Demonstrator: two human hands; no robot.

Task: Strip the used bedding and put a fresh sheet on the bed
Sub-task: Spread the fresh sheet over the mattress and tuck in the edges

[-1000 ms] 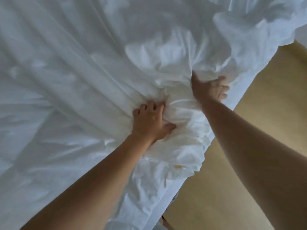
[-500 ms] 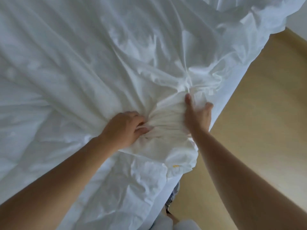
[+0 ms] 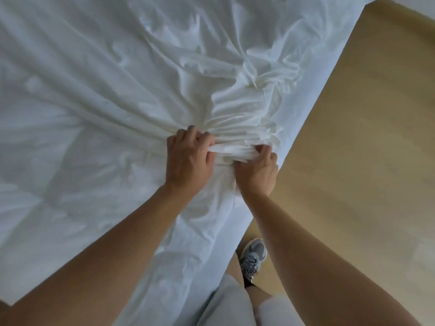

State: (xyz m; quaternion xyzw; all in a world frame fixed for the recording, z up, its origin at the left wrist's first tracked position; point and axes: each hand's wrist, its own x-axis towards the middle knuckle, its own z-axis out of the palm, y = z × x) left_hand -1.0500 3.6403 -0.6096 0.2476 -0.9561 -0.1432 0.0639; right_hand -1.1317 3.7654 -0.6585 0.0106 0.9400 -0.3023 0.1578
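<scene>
Bare forearms (image 3: pixel 106 243) lead to the left hand (image 3: pixel 188 161) and right hand (image 3: pixel 257 170). Pale, whitish shorts (image 3: pixel 230 304) cover both thighs. One shoe shows — a grey trainer (image 3: pixel 255 252) with lighter panels, grey laces (image 3: pixel 250 264), and dark at the ankle.

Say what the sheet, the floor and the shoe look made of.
Sheet: thin woven cloth, probably cotton, matt white; it bunches into fine pleats. Floor: smooth tan surface, perhaps vinyl or laminate, faint sheen. Shoe: grey mesh-like fabric with laces.

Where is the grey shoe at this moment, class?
In the head view, the grey shoe stands on the tan floor at lower centre, just beside the hanging white sheet and below the right hand.
</scene>
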